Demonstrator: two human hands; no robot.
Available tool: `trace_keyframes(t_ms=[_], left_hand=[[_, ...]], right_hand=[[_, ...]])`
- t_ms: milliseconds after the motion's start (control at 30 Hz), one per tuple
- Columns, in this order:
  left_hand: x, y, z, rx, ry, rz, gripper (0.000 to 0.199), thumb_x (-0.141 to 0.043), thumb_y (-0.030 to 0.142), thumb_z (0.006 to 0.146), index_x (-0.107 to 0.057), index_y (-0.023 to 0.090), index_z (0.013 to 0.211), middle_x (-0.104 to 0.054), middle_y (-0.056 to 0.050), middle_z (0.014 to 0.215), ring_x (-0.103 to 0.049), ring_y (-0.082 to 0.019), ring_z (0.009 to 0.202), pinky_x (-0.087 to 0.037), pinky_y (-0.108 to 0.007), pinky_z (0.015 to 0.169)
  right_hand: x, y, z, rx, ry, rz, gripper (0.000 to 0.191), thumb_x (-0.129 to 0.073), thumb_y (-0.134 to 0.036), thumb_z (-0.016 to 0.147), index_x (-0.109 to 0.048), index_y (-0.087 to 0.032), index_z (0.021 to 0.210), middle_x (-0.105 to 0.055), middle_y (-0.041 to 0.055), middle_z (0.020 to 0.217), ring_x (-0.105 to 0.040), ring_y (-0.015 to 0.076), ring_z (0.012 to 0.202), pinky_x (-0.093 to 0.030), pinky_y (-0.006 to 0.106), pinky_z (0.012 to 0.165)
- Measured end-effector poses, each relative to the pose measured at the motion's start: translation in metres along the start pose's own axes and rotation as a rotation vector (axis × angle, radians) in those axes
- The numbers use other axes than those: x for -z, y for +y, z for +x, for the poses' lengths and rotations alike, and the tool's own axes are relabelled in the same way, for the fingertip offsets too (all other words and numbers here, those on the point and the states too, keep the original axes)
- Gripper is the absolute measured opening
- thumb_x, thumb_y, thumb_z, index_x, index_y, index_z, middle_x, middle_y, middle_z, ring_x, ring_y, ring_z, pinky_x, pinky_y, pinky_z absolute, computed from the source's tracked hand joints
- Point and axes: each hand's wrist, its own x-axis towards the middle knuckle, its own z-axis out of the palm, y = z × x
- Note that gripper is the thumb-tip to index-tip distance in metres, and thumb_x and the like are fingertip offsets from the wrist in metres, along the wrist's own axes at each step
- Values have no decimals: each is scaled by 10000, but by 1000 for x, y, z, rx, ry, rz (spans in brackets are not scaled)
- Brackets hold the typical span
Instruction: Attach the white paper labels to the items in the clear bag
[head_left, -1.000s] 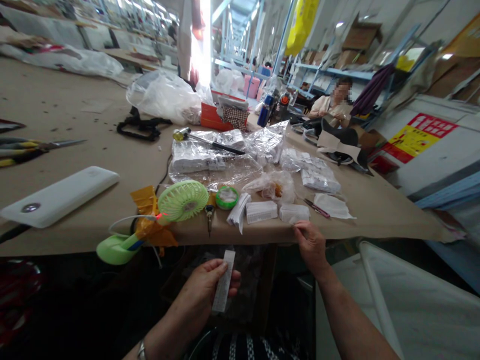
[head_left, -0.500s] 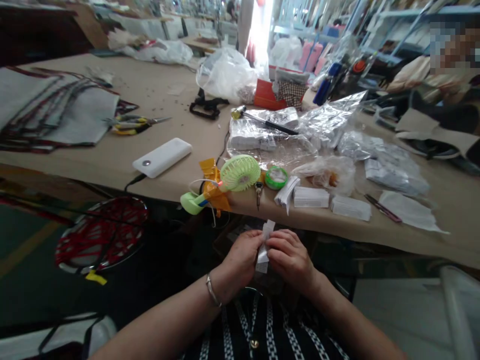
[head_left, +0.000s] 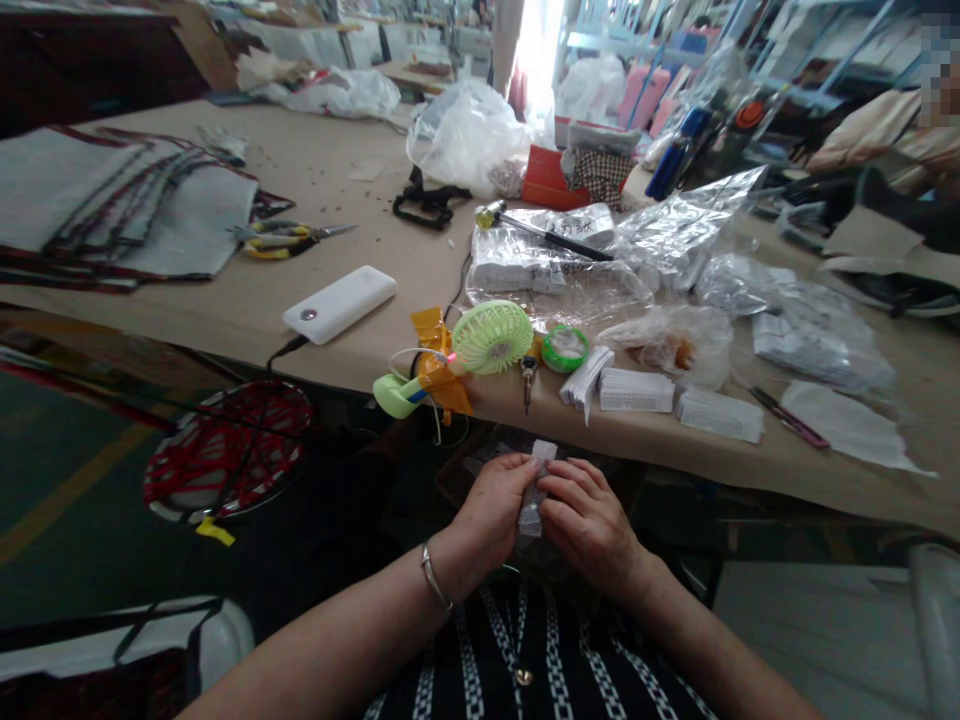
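Between my two hands, just below the table's front edge, is a small white paper label (head_left: 531, 518) that seems to lie in a clear plastic sleeve. My left hand (head_left: 495, 500) pinches it from the left, thumb along its upper part. My right hand (head_left: 589, 515) grips its right side with curled fingers. On the table edge above lie a fanned stack of white labels (head_left: 586, 382), a neat label stack (head_left: 636, 390) and another stack (head_left: 720, 414). A green tape roll (head_left: 564, 348) sits beside the fanned stack.
A green handheld fan (head_left: 491, 338) is taped to the table edge, near a white power bank (head_left: 341, 304). Behind are a hammer (head_left: 555, 236) on plastic-wrapped bundles, yellow-handled pliers (head_left: 281, 240) and a pink cutter (head_left: 791, 418). Another person's sleeve (head_left: 874, 130) shows at far right.
The view has shifted slightly, so the table things appear further right. My hands still hold the label; its top and bottom ends now stick out less.
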Motion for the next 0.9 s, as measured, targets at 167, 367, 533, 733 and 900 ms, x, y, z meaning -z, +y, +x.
trace_keyframes(t_ms=[167,367,533,733,900], left_hand=[[0,0,-4,9,-24,17,246,-692,320,642,-619,93,701,-620,-53,668,-541,-112,581,-374,-219,541],[0,4,-9,16,-23,12,116,-636,197,671,-598,89,685,-604,-44,640,-530,-95,544,-373,-197,499],[0,10,-10,43,20,42,118,-604,215,721,-582,99,727,-593,-29,607,-524,-92,487,-405,-208,478],[-1,12,-16,70,-42,116,180,-592,282,755,-594,102,766,-623,-59,662,-557,-107,511,-458,-251,532],[2,15,-20,113,-168,108,200,-608,301,739,-591,102,748,-607,-52,636,-536,-98,480,-433,-249,525]], right_hand=[[-1,0,-1,18,-38,-5,151,-472,-140,853,-606,-207,844,-634,54,1025,-487,214,1140,-378,419,971],[-2,-3,-1,24,-4,78,145,-497,-118,830,-602,-214,859,-641,42,995,-511,213,1104,-387,425,961],[-2,-3,4,-333,191,358,186,-571,-227,802,-559,-211,987,-599,62,976,-549,217,978,-451,388,861],[-11,7,22,-864,171,1011,200,-607,-355,774,-549,-181,854,-556,-17,725,-527,115,637,-446,224,599],[-14,3,33,-961,181,1229,198,-648,-322,738,-525,-169,714,-474,-60,564,-382,55,451,-323,167,424]])
